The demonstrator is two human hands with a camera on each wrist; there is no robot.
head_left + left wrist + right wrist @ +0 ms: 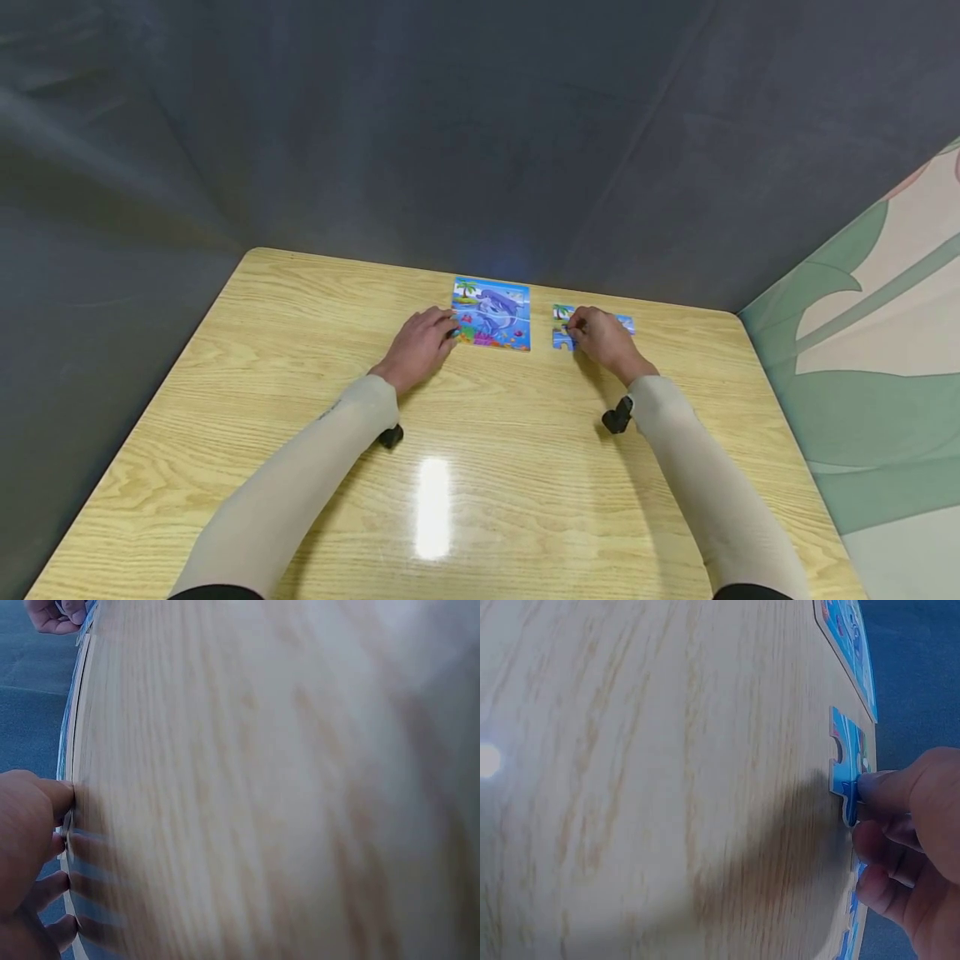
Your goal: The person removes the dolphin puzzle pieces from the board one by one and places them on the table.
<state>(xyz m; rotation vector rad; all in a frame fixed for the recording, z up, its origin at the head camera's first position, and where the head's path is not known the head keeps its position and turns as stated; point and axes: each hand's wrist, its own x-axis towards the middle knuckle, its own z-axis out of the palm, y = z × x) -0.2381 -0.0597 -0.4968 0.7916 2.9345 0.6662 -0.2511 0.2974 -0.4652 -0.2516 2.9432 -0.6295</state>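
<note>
A square dolphin jigsaw picture [491,315] lies flat near the table's far edge. At its left side rests my left hand [418,343], fingertips touching the picture's edge and the tabletop. To the right lie blue jigsaw pieces [562,312], one with a palm tree, partly covered by my right hand [606,340]. The right wrist view shows the thumb and a finger pinching a blue jigsaw piece [844,761] at the near side of this group. Whether that piece is joined to its neighbours I cannot tell.
The wooden table [510,433] ends just behind the picture, against a dark grey cloth [480,150]. A patterned green and pink panel [885,358] stands along the right side. Glare [432,508] shines on the near tabletop.
</note>
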